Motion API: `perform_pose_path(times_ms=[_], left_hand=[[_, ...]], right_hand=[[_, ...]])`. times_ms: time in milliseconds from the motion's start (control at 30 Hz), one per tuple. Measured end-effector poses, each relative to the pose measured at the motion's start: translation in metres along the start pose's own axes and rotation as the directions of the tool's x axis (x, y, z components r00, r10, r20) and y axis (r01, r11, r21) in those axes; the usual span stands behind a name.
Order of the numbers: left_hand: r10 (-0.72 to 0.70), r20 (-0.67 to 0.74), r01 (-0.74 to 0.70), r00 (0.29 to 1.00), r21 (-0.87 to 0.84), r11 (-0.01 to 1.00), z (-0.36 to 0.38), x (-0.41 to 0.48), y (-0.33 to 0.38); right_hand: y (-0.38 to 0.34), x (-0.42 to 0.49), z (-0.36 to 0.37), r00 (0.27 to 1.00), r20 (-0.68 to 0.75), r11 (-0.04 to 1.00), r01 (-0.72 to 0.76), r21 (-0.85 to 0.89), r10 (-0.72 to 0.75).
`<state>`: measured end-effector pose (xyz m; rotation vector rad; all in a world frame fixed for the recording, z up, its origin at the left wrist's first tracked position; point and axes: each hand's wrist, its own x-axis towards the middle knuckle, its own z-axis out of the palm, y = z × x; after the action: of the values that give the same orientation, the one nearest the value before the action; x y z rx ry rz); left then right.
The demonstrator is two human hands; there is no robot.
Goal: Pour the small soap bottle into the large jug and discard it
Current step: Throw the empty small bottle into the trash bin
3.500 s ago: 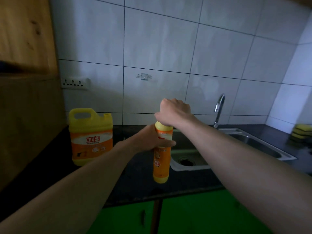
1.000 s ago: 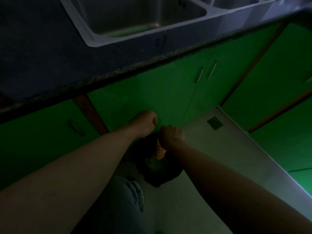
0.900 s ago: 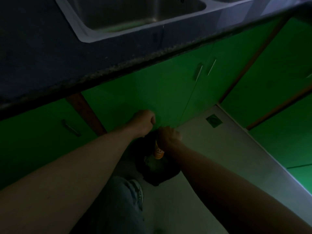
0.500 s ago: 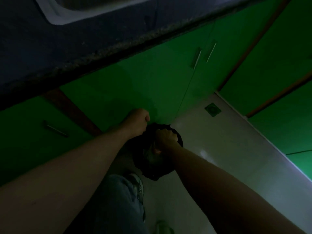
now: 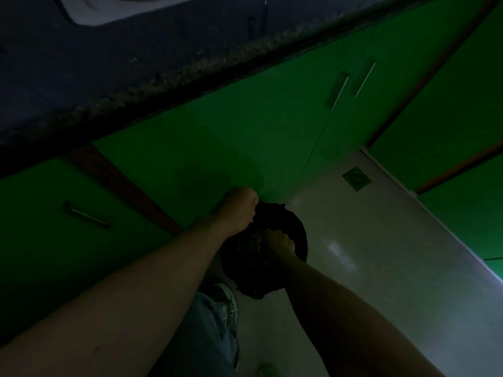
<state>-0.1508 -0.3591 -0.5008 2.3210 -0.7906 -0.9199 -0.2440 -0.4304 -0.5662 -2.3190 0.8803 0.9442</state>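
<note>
Head view looks down at the discard step, the last of the task. The left hand (image 5: 239, 210) is fisted on the far edge of the black bin liner (image 5: 298, 233), apparently pinching it to hold the mouth open. The right hand (image 5: 278, 242), just beside and nearer than the left, is sunk into that mouth with its fingers curled. The small soap bottle cannot be seen. It is probably under the right hand inside the liner, but in this dim light I cannot tell whether the fingers grip it or have let it go. Green cupboard doors (image 5: 245, 131) rise just beyond the hands, with the tabletop (image 5: 163, 72) edge above them and pale floor (image 5: 381, 254) to the right of the right hand.

The next move, as I judge it, calls for the right hand to free the bottle if it has not, lift out clear of the liner, and for the left to drop the edge.

A second ago an orange strip of bottle showed below the right hand; now none shows and the hand sits deeper. The sink has nearly left the view.
</note>
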Motion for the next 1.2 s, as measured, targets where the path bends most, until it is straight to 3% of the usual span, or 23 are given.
perform_pose_path(times_ms=[267,500,767,1000,1200], left_hand=[[-0.015,0.025,0.015,1.000,-0.002,1.000,0.000,0.006,-0.014],[0.001,0.018,-0.001,1.000,-0.003,1.000,-0.002,-0.002,-0.011],[-0.022,-0.028,0.024,0.999,0.055,0.998,-0.020,-0.019,0.008],[0.012,-0.113,0.001,0.994,0.110,0.994,-0.047,-0.043,0.041],[0.102,-0.190,-0.075,0.976,0.146,0.986,-0.078,-0.073,0.084]], right_hand=[[-0.005,0.008,0.004,0.999,0.046,0.994,0.006,0.107,-0.011],[-0.008,0.008,-0.006,0.999,-0.031,0.996,0.029,0.079,-0.027],[-0.014,-0.012,-0.021,0.998,-0.025,0.994,0.063,0.086,-0.061],[-0.029,-0.048,-0.068,0.980,-0.168,0.994,0.110,0.028,-0.104],[-0.050,-0.097,-0.114,0.912,-0.363,0.981,0.186,-0.054,-0.193]])
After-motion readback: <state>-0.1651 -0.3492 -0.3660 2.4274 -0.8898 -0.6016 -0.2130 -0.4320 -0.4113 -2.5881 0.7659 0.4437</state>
